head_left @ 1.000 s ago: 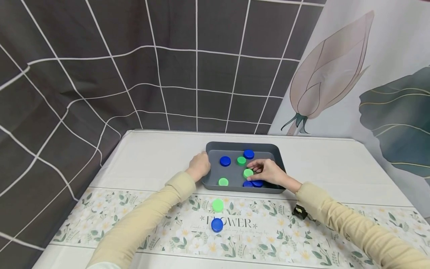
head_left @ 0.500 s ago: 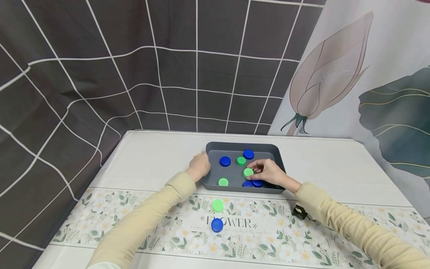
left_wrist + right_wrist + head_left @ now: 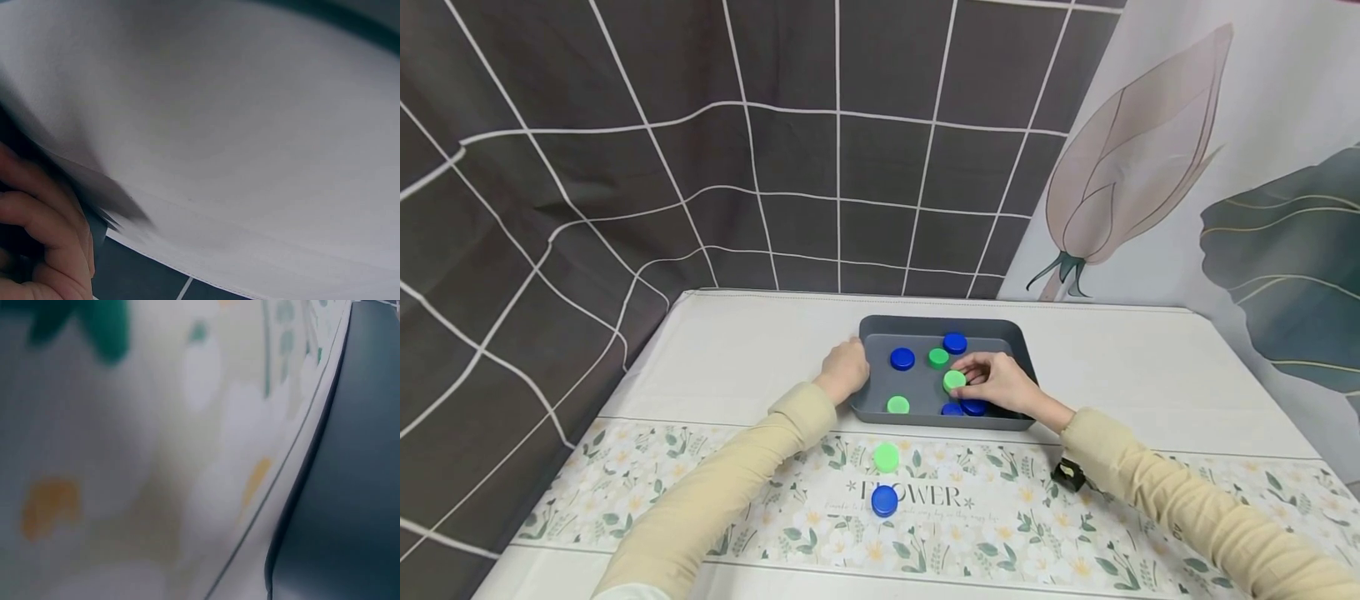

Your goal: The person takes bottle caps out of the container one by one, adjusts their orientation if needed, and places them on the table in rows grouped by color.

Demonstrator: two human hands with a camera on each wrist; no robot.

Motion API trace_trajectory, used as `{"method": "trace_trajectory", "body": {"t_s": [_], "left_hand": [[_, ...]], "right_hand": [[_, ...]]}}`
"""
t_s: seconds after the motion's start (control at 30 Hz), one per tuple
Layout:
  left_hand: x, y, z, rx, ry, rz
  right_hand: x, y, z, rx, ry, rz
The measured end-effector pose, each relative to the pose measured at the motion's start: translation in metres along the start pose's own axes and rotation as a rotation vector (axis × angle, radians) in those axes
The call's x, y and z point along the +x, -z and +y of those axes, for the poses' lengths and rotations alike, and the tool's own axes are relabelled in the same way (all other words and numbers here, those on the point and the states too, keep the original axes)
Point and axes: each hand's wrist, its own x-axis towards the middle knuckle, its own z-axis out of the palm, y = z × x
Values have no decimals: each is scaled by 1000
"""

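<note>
In the head view my left hand (image 3: 845,370) grips the left wall of a dark grey tray (image 3: 917,420); its curled fingers (image 3: 53,215) also show in the left wrist view. Over the right part of the tray my right hand (image 3: 1003,385) pinches a light green bottle cap (image 3: 954,381) between thumb and fingers. Beneath that hand two blue caps (image 3: 973,407) lie near the front wall, partly covered. Farther back in the tray are a green cap (image 3: 937,357) and two blue caps (image 3: 902,358). Another green cap (image 3: 898,405) lies at the front left.
On the floral cloth in front of the tray lie a green cap (image 3: 886,457) and a blue cap (image 3: 884,501). A small black object (image 3: 1068,474) sits beneath my right forearm. A dark checked curtain (image 3: 790,167) hangs behind the table.
The pinched green cap has risen slightly with my right fingers. My left hand, the tray and the other caps stay where they were.
</note>
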Motion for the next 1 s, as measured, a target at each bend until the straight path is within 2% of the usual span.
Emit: {"method": "trace_trajectory", "body": {"t_s": [0.53, 1.0], "left_hand": [[0, -1, -1, 16, -13, 9], [-1, -1, -1, 12, -18, 21]], "right_hand": [[-9, 0, -18, 84, -3, 32], [-28, -13, -40, 28, 108, 54]]}}
